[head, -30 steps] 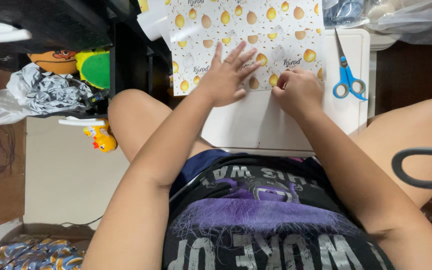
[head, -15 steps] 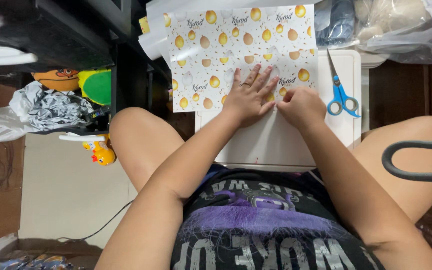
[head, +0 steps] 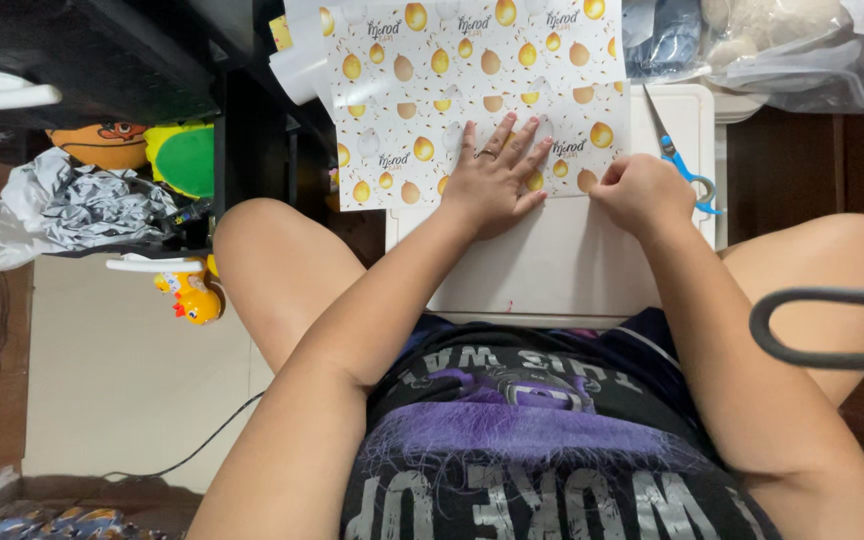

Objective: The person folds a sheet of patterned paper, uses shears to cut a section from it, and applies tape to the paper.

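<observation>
A sheet of white wrapping paper (head: 472, 70) printed with yellow and orange balloons lies over a white lap table (head: 562, 270) between my knees. My left hand (head: 494, 178) rests flat on the paper's near edge, fingers spread, a ring on one finger. My right hand (head: 644, 192) is curled into a loose fist at the paper's near right corner, pinching or pressing its edge. Blue-handled scissors (head: 680, 160) lie on the table just right of that hand, partly hidden behind it.
A dark shelf unit (head: 152, 60) stands at the left with crumpled silver foil (head: 82, 200), an orange ball and green toy. A yellow duck toy (head: 190, 295) sits below. Plastic bags (head: 792, 50) lie at the far right. A grey chair arm (head: 822, 330) curves over my right thigh.
My right hand has slid rightward along the paper's near edge to its corner, now covering part of the scissors. My left hand stays flat on the paper.
</observation>
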